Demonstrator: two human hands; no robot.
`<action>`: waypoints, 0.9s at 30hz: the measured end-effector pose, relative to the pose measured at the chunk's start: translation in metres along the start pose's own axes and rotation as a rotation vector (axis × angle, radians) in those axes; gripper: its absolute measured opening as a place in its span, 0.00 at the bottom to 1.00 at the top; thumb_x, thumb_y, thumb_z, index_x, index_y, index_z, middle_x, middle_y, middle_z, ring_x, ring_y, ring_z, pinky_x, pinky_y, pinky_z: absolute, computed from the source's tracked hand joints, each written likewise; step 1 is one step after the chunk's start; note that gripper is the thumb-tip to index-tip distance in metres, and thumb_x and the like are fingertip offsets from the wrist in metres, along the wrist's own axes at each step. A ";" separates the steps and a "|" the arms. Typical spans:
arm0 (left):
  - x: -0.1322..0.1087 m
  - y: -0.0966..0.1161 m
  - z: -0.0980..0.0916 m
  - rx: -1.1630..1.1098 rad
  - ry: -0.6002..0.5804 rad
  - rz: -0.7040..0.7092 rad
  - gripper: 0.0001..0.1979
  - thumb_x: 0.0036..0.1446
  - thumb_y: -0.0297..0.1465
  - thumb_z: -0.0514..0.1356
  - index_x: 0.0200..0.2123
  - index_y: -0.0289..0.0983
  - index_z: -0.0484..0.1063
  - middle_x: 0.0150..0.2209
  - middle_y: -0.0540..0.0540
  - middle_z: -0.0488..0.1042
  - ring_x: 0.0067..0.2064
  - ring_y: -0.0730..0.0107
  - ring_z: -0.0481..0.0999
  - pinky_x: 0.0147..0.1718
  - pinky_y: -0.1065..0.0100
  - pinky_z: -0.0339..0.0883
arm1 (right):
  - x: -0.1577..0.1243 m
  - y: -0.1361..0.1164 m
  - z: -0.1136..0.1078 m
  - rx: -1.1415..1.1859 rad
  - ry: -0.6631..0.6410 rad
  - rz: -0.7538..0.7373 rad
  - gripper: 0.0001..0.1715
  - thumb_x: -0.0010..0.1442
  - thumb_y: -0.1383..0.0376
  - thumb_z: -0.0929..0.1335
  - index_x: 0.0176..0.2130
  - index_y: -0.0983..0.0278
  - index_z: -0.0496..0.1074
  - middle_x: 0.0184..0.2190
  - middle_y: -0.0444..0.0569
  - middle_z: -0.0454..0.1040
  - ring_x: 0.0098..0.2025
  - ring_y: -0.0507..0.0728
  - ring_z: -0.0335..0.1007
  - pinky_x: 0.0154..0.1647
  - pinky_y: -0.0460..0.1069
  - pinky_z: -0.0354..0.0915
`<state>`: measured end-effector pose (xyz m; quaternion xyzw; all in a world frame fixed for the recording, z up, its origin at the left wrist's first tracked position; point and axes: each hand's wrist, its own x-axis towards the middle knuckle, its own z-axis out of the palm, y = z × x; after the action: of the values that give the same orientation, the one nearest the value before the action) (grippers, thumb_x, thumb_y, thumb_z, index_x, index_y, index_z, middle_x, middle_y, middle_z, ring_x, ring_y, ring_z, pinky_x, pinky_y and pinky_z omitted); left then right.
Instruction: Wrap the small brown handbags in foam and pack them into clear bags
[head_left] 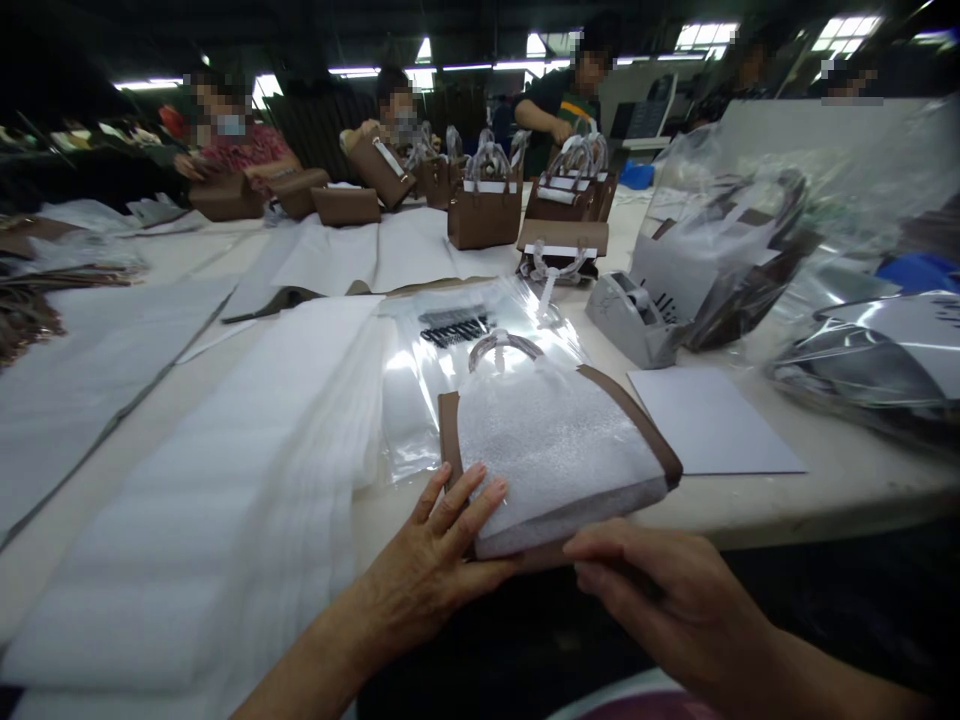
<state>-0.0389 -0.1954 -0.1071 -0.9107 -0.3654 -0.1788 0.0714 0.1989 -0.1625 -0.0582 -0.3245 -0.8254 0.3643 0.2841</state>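
A brown handbag (555,450) lies at the table's front edge, its front covered by a white foam sheet and its handle wrapped in clear film. My left hand (442,550) grips its lower left corner, fingers resting over the foam and thumb along the base. Close to the lower edge, my right hand (667,590) is closed with thumb and forefinger together. Whatever may be between those fingers is hidden. Under and behind the handbag lies a clear plastic bag (412,400) with black print.
White foam sheets (247,480) are stacked at left. A grey tape dispenser (630,315) and a white card (712,420) are on the right, near plastic-wrapped bags (720,270). Brown handbags (486,210) stand farther back, where several people work.
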 end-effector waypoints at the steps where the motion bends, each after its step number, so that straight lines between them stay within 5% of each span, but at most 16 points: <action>1: 0.000 0.000 0.000 0.007 0.007 0.001 0.20 0.55 0.28 0.56 0.50 0.52 0.64 0.62 0.43 0.48 0.61 0.47 0.49 0.55 0.43 0.49 | 0.009 -0.002 -0.001 -0.136 0.053 -0.202 0.09 0.59 0.71 0.62 0.41 0.63 0.66 0.30 0.45 0.72 0.32 0.48 0.69 0.34 0.43 0.65; 4: 0.001 0.002 0.001 0.006 0.031 -0.025 0.19 0.55 0.30 0.57 0.49 0.53 0.64 0.61 0.44 0.50 0.61 0.49 0.52 0.55 0.43 0.49 | 0.030 0.003 0.008 -0.510 0.032 -0.521 0.21 0.59 0.68 0.61 0.53 0.67 0.61 0.50 0.54 0.67 0.53 0.57 0.61 0.55 0.54 0.57; 6: 0.001 0.003 0.003 0.000 0.042 -0.041 0.16 0.55 0.32 0.57 0.47 0.53 0.66 0.60 0.44 0.52 0.60 0.50 0.53 0.55 0.43 0.49 | 0.035 0.015 0.022 -0.684 -0.037 -0.551 0.30 0.59 0.59 0.62 0.58 0.70 0.56 0.57 0.58 0.58 0.60 0.63 0.49 0.59 0.59 0.49; 9: 0.002 0.004 0.007 0.019 0.090 -0.028 0.15 0.54 0.35 0.58 0.46 0.53 0.67 0.59 0.45 0.55 0.59 0.52 0.56 0.55 0.45 0.51 | 0.029 0.036 0.042 -0.794 -0.061 -0.560 0.41 0.56 0.48 0.62 0.59 0.71 0.54 0.59 0.62 0.54 0.61 0.68 0.45 0.59 0.62 0.48; 14: 0.000 0.001 0.019 0.110 0.269 -0.027 0.13 0.52 0.35 0.60 0.43 0.50 0.68 0.56 0.48 0.60 0.58 0.56 0.59 0.55 0.50 0.53 | 0.020 0.038 0.032 -0.743 0.012 -0.712 0.26 0.58 0.61 0.64 0.55 0.64 0.61 0.51 0.57 0.67 0.57 0.64 0.57 0.56 0.60 0.54; 18: -0.007 -0.006 0.025 0.212 0.189 0.007 0.13 0.54 0.38 0.58 0.44 0.46 0.68 0.57 0.48 0.61 0.59 0.58 0.58 0.58 0.51 0.50 | 0.078 0.030 -0.023 -0.370 -0.084 -0.409 0.20 0.61 0.62 0.61 0.53 0.58 0.63 0.50 0.48 0.68 0.52 0.53 0.64 0.53 0.48 0.61; 21: -0.014 -0.007 0.027 0.318 0.148 -0.001 0.12 0.55 0.38 0.57 0.41 0.40 0.70 0.59 0.48 0.57 0.60 0.59 0.56 0.61 0.53 0.44 | 0.162 0.051 -0.062 -0.298 -0.054 -0.169 0.25 0.59 0.59 0.63 0.54 0.64 0.63 0.54 0.53 0.64 0.56 0.59 0.58 0.58 0.56 0.54; 24: -0.017 -0.003 0.030 0.371 0.129 -0.020 0.10 0.53 0.33 0.59 0.40 0.41 0.71 0.59 0.50 0.57 0.60 0.60 0.55 0.60 0.52 0.46 | 0.237 0.087 -0.071 -0.135 -0.248 0.059 0.43 0.47 0.56 0.71 0.58 0.67 0.57 0.59 0.57 0.54 0.61 0.63 0.49 0.59 0.57 0.49; 27: -0.015 0.003 0.034 0.395 0.162 -0.039 0.09 0.54 0.34 0.59 0.40 0.44 0.71 0.59 0.54 0.58 0.60 0.61 0.55 0.60 0.52 0.47 | 0.270 0.110 -0.057 0.068 -0.502 0.238 0.37 0.47 0.52 0.70 0.52 0.70 0.65 0.49 0.60 0.67 0.46 0.58 0.68 0.43 0.51 0.66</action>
<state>-0.0380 -0.1985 -0.1442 -0.8544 -0.4041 -0.1779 0.2740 0.1062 0.1195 -0.0491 -0.3092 -0.8132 0.4916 0.0366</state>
